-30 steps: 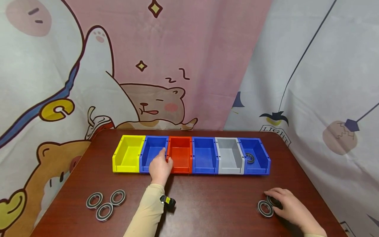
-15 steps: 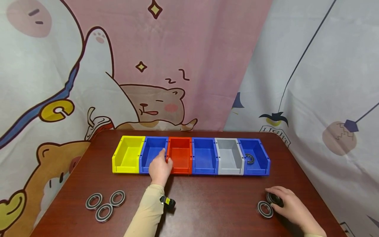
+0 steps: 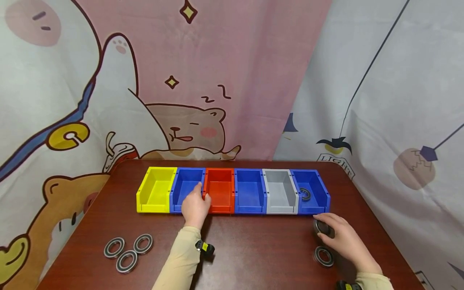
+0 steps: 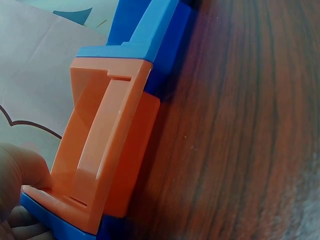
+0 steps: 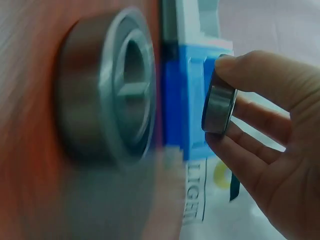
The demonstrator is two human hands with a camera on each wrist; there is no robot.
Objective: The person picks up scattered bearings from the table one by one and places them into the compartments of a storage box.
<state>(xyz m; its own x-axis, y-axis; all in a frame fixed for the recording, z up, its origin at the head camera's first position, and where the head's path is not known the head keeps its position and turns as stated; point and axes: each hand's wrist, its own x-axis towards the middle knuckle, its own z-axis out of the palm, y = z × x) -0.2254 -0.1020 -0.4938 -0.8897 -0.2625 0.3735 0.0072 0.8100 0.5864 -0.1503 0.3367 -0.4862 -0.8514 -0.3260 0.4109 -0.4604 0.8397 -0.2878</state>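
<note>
My left hand (image 3: 195,207) pinches the shared wall between a blue bin (image 3: 188,177) and the red bin (image 3: 220,191). In the left wrist view its thumb (image 4: 25,170) lies over the red bin's side, with the other fingers on the blue side. My right hand (image 3: 344,239) holds a ball bearing (image 5: 219,107) on edge between thumb and fingertips, raised off the table in front of the rightmost blue bin (image 3: 319,185). A second bearing (image 3: 324,256) lies flat on the table just below that hand. Another bearing (image 3: 305,194) sits inside the rightmost blue bin.
Three bearings (image 3: 127,261) lie together on the table's left side. The bin row also has a yellow bin (image 3: 159,189), a middle blue bin (image 3: 250,191) and a grey bin (image 3: 280,191). A printed curtain (image 3: 253,80) hangs behind the brown table (image 3: 253,249).
My right hand has lifted one bearing off the table and moved it away from me, toward the rightmost blue bin. My left hand keeps its place on the bin wall.
</note>
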